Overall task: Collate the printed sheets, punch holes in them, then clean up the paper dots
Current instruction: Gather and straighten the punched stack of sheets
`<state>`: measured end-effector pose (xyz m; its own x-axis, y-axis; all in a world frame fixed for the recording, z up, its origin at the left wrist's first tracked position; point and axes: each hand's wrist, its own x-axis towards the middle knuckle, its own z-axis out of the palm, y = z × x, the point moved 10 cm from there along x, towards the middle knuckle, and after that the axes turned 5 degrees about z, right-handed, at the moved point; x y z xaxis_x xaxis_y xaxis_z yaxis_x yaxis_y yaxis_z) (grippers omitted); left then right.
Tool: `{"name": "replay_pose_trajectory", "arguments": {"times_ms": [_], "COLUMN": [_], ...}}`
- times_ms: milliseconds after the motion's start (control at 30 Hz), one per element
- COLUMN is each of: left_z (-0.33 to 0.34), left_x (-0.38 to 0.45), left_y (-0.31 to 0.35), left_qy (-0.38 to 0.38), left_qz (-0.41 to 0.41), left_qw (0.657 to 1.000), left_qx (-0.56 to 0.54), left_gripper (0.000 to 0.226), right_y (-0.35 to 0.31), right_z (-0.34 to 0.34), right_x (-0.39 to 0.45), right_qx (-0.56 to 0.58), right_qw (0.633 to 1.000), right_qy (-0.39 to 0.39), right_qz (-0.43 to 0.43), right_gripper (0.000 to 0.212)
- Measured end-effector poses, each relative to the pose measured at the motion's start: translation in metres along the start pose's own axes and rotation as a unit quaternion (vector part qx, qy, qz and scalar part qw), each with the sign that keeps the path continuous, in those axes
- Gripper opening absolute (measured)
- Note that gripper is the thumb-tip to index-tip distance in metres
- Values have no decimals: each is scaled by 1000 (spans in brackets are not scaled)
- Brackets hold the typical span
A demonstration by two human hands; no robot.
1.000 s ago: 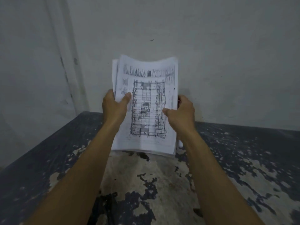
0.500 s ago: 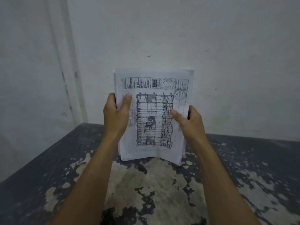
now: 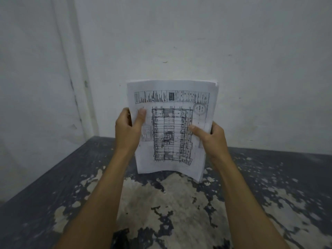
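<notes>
A stack of printed sheets (image 3: 170,130) stands upright in front of me, its top page showing a black floor-plan drawing. My left hand (image 3: 126,130) grips the stack's left edge, thumb across the front. My right hand (image 3: 212,139) grips the right edge, thumb on the page. The stack's lower edge hangs just above the table (image 3: 170,203) or touches it; I cannot tell which. No hole punch and no paper dots are in view.
The table has a dark top with large worn, pale patches. It stands in a corner between a white back wall (image 3: 233,51) and a white left wall (image 3: 32,87).
The sheets were fanned and uneven a second ago; now their edges are squared into one stack. Both hands and the stack sit lower in the view and more upright.
</notes>
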<state>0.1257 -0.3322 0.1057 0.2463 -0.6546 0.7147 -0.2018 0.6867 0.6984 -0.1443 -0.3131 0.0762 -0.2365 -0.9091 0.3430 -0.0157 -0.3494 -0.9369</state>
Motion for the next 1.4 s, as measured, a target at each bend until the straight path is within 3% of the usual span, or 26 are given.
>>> {"name": "replay_pose_trajectory", "arguments": {"times_ms": [133, 267, 367, 433, 533, 700, 1000, 1133, 1267, 1400], "left_z": [11, 10, 9, 10, 15, 18, 9, 17, 16, 13], "left_x": [-2, 4, 3, -3, -10, -8, -3, -7, -10, -10], "left_y": [1, 14, 15, 7, -5, -10, -2, -7, -7, -4], "left_qy": [-20, -13, -11, -22, -41, -21, -53, -65, -58, -53], "left_qz": [10, 27, 30, 15, -6, -22, -12, -36, -41, -37], "left_qw": [1000, 999, 997, 997, 997, 998, 995, 993, 993, 993], "left_qx": [-16, -26, -66, -75, -66, -46, -79, -90, -95, -94], "left_gripper": [18, 38, 19, 25, 35, 22, 33, 32, 33, 39], "right_y": [4, -12, -15, -5, 13, 15, 9, 2, -3, 3], "right_z": [-1, -7, -9, -9, -7, 0, -35, -37, 10, -8], "right_x": [0, 1, 2, 2, 0, -5, -1, -16, -17, -21], "right_qx": [-24, -34, -28, -4, 6, -18, -26, 4, -27, -1], "right_qw": [1000, 999, 999, 1000, 999, 994, 990, 975, 992, 980], "right_qy": [13, 20, 9, -2, 5, 100, 137, 221, 122, 201], "right_qz": [1, -33, -36, -4, 42, 42, 38, -3, -22, 1], "right_gripper": [21, 23, 29, 35, 21, 6, 44, 59, 56, 63]}}
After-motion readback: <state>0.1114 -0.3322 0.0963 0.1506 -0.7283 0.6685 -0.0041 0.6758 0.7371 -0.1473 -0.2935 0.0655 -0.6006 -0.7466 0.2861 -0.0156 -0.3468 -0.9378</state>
